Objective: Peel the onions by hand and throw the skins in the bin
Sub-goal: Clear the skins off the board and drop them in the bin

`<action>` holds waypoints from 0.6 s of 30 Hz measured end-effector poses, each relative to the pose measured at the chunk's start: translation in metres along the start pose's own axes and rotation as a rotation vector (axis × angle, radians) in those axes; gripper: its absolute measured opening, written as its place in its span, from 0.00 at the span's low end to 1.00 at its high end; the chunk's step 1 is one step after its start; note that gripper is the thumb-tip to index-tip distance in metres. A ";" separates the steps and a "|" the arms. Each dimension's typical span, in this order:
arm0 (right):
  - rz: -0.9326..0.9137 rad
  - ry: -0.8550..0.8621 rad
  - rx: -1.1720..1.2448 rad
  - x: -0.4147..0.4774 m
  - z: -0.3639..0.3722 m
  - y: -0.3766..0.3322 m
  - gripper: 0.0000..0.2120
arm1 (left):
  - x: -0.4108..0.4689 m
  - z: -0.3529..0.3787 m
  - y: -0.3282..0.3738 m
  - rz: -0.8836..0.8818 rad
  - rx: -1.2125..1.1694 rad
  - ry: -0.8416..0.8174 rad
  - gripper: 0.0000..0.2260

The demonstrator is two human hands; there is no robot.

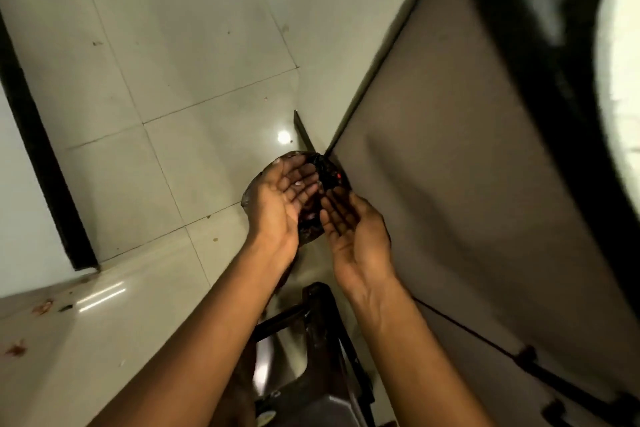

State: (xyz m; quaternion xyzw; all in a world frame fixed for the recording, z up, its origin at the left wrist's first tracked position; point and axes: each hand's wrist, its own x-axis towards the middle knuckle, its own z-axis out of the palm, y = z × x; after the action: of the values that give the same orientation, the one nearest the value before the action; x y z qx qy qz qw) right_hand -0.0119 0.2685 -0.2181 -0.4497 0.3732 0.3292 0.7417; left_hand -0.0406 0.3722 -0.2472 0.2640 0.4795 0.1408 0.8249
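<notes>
Judged to be the discard step: holding left hand [280, 204] and right hand [353, 232] palm-up, side by side, over the bag-lined bin [309, 230] on the floor, grip of both apart, fingers straight, clamped on nothing. Can make out a few pale flecks, probably onion skin [298, 184], stuck to the left fingers, and a red speck [338, 177] down in the bag. No onions in view. Next, probably: brush palms together over the opening so the clinging bits drop inside (light, dry flakes drift easily). Standing on glossy pale floor tiles [194, 55], with loose skin scraps [44, 306] at lower left, a dark plastic stool [322, 322] just below the wrists, a grey panel [467, 184] to the right.
</notes>
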 end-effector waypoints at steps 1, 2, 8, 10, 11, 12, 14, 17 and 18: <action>-0.018 -0.031 0.001 -0.031 -0.004 -0.011 0.13 | -0.027 0.007 0.009 -0.002 0.017 -0.035 0.17; -0.031 -0.057 -0.002 -0.056 -0.008 -0.020 0.13 | -0.051 0.014 0.017 -0.006 0.023 -0.058 0.16; -0.128 -0.089 0.007 -0.207 -0.047 -0.077 0.12 | -0.207 0.064 0.050 -0.078 0.082 -0.208 0.15; -0.171 -0.086 0.038 -0.254 -0.067 -0.093 0.12 | -0.254 0.082 0.053 -0.082 0.135 -0.273 0.15; -0.192 -0.085 0.066 -0.278 -0.081 -0.100 0.13 | -0.278 0.093 0.051 -0.093 0.160 -0.311 0.15; -0.207 -0.086 0.095 -0.295 -0.092 -0.106 0.13 | -0.295 0.101 0.049 -0.100 0.178 -0.341 0.15; -0.251 -0.078 0.164 -0.328 -0.117 -0.116 0.14 | -0.329 0.116 0.041 -0.122 0.228 -0.398 0.15; -0.326 -0.068 0.259 -0.365 -0.150 -0.129 0.16 | -0.371 0.137 0.025 -0.152 0.290 -0.474 0.15; -0.347 -0.060 0.292 -0.374 -0.159 -0.133 0.17 | -0.383 0.143 0.019 -0.164 0.307 -0.496 0.15</action>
State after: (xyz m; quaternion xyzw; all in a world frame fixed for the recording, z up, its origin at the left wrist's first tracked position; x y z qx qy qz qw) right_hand -0.1315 0.0159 0.1052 -0.3851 0.3117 0.1522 0.8552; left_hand -0.1083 0.1593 0.0951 0.3722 0.2987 -0.0695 0.8760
